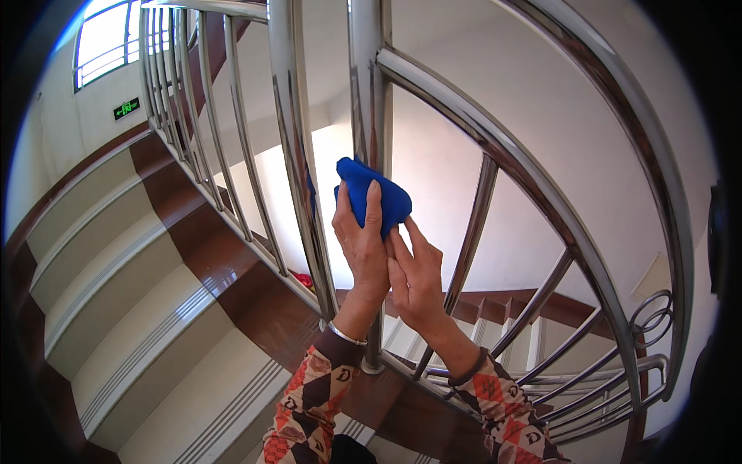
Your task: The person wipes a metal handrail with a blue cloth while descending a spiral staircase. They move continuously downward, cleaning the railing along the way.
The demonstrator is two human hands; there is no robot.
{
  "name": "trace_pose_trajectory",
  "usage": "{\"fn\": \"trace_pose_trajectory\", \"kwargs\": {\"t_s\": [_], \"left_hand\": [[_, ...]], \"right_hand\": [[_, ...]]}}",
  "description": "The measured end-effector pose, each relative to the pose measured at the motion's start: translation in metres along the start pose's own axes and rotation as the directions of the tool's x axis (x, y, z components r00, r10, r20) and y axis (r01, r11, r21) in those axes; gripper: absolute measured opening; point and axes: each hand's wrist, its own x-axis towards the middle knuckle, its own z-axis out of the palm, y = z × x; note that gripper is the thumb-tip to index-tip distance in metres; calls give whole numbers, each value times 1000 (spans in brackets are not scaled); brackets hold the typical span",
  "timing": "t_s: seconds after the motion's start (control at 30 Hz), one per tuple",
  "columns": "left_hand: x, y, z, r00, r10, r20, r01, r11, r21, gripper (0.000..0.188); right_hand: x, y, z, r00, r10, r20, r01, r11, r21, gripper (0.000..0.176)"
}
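Note:
A folded blue cloth [379, 194] is wrapped against an upright stainless-steel railing post [366, 110] near the middle of the view. My left hand [362, 238] presses the cloth to the post, its fingers spread over the fabric; a silver bangle circles that wrist. Just right of it and lower, my right hand [414, 272] touches the cloth's lower edge with its fingertips, close beside my left hand. Part of the post is hidden behind the cloth and hands. A second thick steel post [293, 127] stands immediately to the left and reflects some blue.
Tiled stairs [145, 307] with brown borders rise on the left beside thin balusters [217, 116]. A curved steel handrail [655, 139] with slanted bars bends round on the right, above a lower flight [481, 336]. A red item [304, 281] lies behind the left post's lower part.

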Motion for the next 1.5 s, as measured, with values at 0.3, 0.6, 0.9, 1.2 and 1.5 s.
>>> {"fn": "trace_pose_trajectory", "kwargs": {"t_s": [0.3,0.6,0.9,1.2,1.5], "left_hand": [[-166,-30,3,934,-351,70,353,935,-24,59],[-313,-39,-34,856,-470,218,503,854,-132,56],[-354,-43,-41,773,-563,292,613,781,-117,53],[-408,-44,-62,611,-674,415,740,672,1,40],[-362,2,-78,653,-535,536,701,695,-161,36]], "right_hand": [[-125,25,31,977,197,82,-203,977,68,38],[-226,24,62,895,346,283,-360,933,-5,26],[-254,37,72,826,456,332,-436,890,-137,17],[-304,49,97,691,605,397,-547,796,-260,23],[-284,9,31,700,674,234,-688,725,-31,14]]}}
